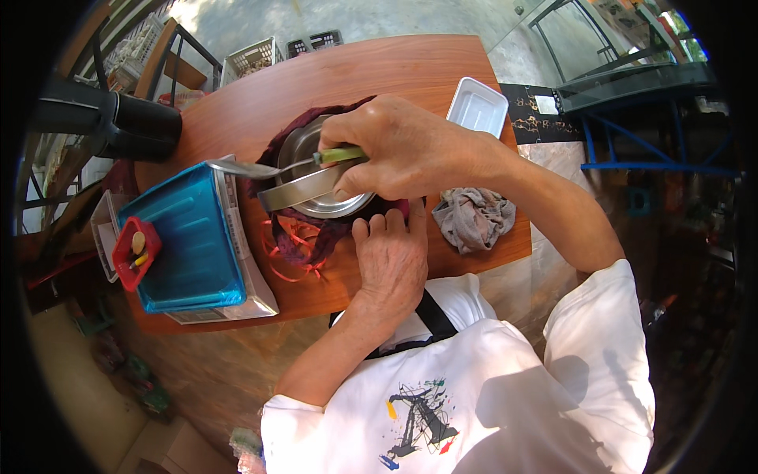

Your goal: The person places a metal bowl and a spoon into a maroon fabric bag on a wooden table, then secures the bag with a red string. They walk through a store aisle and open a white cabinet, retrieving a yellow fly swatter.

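Observation:
My right hand (pixel 408 148) reaches over a stainless steel pot (pixel 343 207) and grips the green handle of a metal spoon (pixel 251 170). The spoon's blurred head points left, beyond the pot's rim. A curved metal band (pixel 305 188) crosses the pot beneath my right thumb; whether it is a lid or a separate part I cannot tell. Dark maroon cloth (pixel 296 242) surrounds the pot. At its near side, my left hand (pixel 391 258) rests against the cloth with curled fingers; whether it pinches the fabric is hidden. Loose red ribbon (pixel 284 260) lies beside the cloth.
A box with a blue top (pixel 183 237) stands left, with a red tray (pixel 136 252) on its edge. Behind it is a black cylindrical object (pixel 145 127). A crumpled grey cloth (pixel 474 219) and a white plastic tray (pixel 478 106) lie right on the wooden table (pixel 414 56).

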`<state>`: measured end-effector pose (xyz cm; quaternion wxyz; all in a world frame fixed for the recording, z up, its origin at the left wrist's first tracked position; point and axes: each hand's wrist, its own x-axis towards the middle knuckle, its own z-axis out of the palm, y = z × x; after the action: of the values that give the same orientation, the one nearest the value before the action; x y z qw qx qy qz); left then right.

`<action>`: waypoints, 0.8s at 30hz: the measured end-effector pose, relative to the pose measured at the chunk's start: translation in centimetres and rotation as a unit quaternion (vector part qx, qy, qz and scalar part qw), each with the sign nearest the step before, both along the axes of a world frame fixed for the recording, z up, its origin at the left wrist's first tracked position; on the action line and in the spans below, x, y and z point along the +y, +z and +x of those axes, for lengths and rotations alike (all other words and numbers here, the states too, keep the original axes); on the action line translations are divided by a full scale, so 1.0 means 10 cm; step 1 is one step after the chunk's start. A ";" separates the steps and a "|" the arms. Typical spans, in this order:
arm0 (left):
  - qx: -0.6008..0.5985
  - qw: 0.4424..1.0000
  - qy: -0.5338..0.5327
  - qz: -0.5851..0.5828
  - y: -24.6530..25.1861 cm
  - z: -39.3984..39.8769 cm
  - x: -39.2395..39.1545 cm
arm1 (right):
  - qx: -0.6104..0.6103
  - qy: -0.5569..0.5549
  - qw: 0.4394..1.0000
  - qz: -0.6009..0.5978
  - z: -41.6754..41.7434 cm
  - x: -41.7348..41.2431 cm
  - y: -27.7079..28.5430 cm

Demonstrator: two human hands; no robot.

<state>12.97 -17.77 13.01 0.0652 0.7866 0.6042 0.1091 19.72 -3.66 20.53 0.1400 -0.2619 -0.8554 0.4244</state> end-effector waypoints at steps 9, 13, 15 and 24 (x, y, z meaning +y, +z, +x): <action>0.000 0.998 0.028 -0.063 0.08 0.05 -0.06 | 0.032 0.027 0.998 0.054 -0.06 -0.01 -0.10; 0.006 0.998 0.037 -0.046 0.06 -0.12 -0.31 | -0.015 0.029 0.999 -0.001 0.02 -0.09 -0.04; 0.017 0.998 0.035 -0.040 0.05 -0.33 -0.38 | 0.029 0.031 0.998 0.039 0.03 -0.10 -0.17; 0.163 0.984 -0.048 -0.043 0.28 -1.13 -0.37 | 0.002 0.018 1.000 -0.010 0.08 -0.10 -0.13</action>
<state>1.63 -21.52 15.80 0.0042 0.8183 0.5726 -0.0500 20.52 -4.62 19.25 0.1314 -0.2469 -0.8553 0.4362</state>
